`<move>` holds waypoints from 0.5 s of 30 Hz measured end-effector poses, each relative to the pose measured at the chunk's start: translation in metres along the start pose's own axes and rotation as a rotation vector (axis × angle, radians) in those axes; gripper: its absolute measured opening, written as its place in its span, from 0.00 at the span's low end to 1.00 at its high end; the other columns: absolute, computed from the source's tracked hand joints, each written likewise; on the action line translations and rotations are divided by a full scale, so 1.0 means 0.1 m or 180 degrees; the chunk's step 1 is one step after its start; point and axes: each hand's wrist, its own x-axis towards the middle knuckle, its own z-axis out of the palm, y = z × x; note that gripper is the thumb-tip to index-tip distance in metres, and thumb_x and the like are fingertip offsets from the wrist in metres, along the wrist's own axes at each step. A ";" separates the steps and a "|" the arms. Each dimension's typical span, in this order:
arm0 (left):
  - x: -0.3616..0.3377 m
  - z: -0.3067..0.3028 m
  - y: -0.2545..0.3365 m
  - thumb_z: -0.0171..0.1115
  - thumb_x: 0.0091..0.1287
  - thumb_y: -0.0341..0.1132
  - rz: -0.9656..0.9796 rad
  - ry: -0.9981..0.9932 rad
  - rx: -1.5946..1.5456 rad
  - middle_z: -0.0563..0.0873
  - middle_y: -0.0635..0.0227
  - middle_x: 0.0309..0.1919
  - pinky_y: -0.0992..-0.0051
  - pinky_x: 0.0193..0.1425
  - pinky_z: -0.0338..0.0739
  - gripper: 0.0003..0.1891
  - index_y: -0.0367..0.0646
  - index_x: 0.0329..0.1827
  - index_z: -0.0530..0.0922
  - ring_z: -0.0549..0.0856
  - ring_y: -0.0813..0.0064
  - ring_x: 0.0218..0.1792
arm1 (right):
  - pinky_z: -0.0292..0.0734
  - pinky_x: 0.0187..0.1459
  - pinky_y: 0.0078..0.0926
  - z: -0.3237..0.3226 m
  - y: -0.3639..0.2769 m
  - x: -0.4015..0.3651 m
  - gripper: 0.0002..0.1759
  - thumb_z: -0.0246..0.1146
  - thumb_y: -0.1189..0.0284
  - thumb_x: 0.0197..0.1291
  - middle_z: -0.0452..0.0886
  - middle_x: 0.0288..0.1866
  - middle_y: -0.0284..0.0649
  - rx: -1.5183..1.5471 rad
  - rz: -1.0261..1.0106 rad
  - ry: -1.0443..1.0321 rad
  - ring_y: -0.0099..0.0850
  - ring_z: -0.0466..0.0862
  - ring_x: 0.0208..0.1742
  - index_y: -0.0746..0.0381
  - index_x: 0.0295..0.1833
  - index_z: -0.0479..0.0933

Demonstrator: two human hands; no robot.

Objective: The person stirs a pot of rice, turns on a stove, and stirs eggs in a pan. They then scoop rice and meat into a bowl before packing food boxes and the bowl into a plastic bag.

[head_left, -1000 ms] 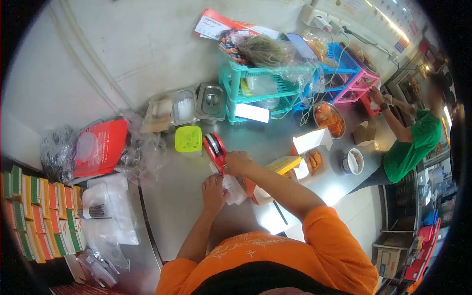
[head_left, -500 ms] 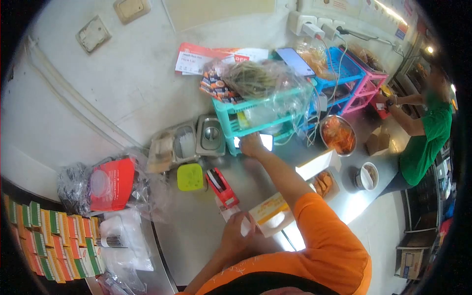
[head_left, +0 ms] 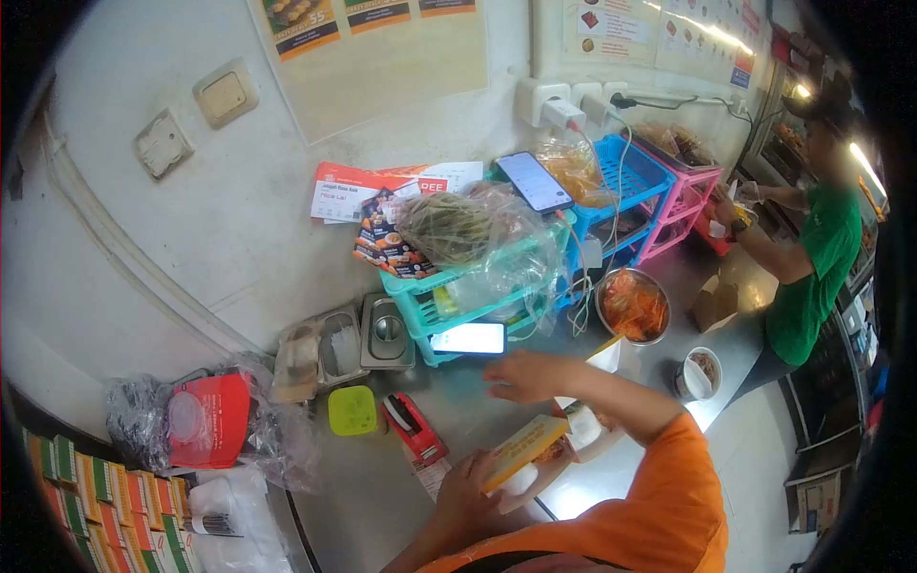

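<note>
My left hand (head_left: 466,492) is at the near side of the steel counter, its fingers against the side of an open yellow-and-white food box (head_left: 525,451). Over the counter, my right hand (head_left: 523,375) hovers with fingers apart and nothing in them. Just beyond it, a lit phone (head_left: 468,338) rests by the teal rack (head_left: 441,351). To the left of the box lies a red stapler-like tool (head_left: 414,430) on a printed slip (head_left: 432,473). A second open box (head_left: 592,430) is partly hidden behind my right forearm.
A lime-green container (head_left: 352,411) and metal trays (head_left: 388,330) stand at left. Farther right are a bowl of orange-red food (head_left: 633,306), a white tub (head_left: 697,373) and a brown box (head_left: 714,304). A person in green (head_left: 823,253) works at the far right.
My right hand has drawn back from the phone toward the boxes. The view has shifted, showing more of the wall posters. The phone's screen is now uncovered.
</note>
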 end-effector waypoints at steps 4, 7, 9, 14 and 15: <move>-0.01 0.12 -0.14 0.62 0.52 0.32 -0.0198 -0.0216 -0.0223 0.77 0.55 0.48 0.63 0.52 0.71 0.24 0.42 0.55 0.71 0.77 0.57 0.49 | 0.74 0.36 0.29 -0.91 -0.21 -0.75 0.10 0.55 0.67 0.59 0.80 0.32 0.41 0.0769 -0.0470 0.1028 0.33 0.81 0.34 0.62 0.38 0.76; 0.03 0.04 -0.03 0.56 0.57 0.31 -0.0240 0.0043 -0.0202 0.81 0.58 0.39 0.64 0.46 0.74 0.15 0.43 0.49 0.76 0.80 0.59 0.41 | 0.73 0.32 0.28 -1.46 -0.05 -0.72 0.11 0.55 0.67 0.59 0.79 0.28 0.43 0.0594 -0.0093 0.2252 0.32 0.81 0.32 0.64 0.35 0.75; 0.04 -0.09 0.17 0.54 0.59 0.32 -0.1013 0.0144 -0.0499 0.82 0.57 0.32 0.64 0.38 0.76 0.11 0.43 0.44 0.78 0.82 0.57 0.33 | 0.72 0.30 0.28 -1.75 0.36 -0.43 0.12 0.54 0.67 0.59 0.79 0.29 0.44 0.0352 -0.0115 0.2865 0.33 0.81 0.31 0.66 0.34 0.75; -0.23 0.25 0.14 0.51 0.64 0.35 -0.1567 0.1201 -0.0367 0.80 0.52 0.26 0.65 0.33 0.73 0.11 0.40 0.43 0.77 0.82 0.55 0.29 | 0.70 0.49 0.34 -2.09 1.34 0.28 0.21 0.47 0.58 0.63 0.80 0.39 0.51 -0.0448 0.0215 0.3103 0.41 0.80 0.44 0.64 0.44 0.76; -0.32 0.29 0.21 0.51 0.64 0.35 -0.1627 0.1232 -0.0367 0.80 0.52 0.26 0.65 0.33 0.73 0.11 0.40 0.43 0.77 0.82 0.55 0.29 | 0.70 0.49 0.34 -2.10 1.39 0.39 0.21 0.47 0.58 0.63 0.80 0.39 0.51 -0.0422 0.0167 0.3062 0.41 0.80 0.44 0.64 0.44 0.76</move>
